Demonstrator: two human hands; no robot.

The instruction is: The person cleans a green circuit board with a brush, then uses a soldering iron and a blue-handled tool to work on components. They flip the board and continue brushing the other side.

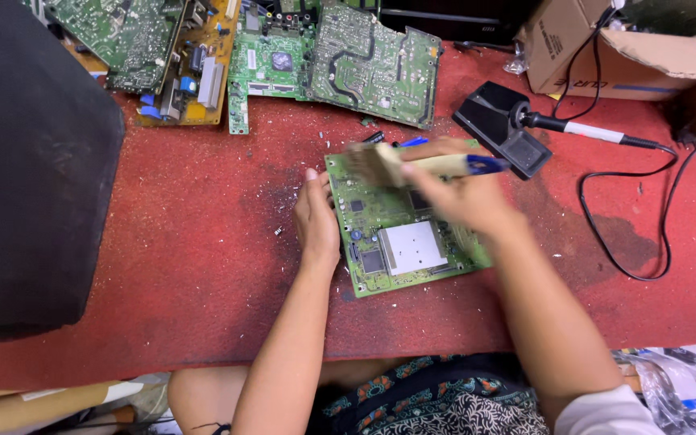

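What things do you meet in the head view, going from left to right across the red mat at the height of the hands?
Black cover → left hand → green circuit board → right hand holding a brush → black cable.

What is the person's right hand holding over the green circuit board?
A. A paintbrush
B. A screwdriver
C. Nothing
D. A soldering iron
A: the right hand grips a brush with pale bristles above the circuit board, while the soldering iron rests in its stand.

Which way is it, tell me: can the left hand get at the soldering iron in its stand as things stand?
Probably not easily: the left hand steadies the green board, and the right hand with its brush lies between it and the soldering iron.
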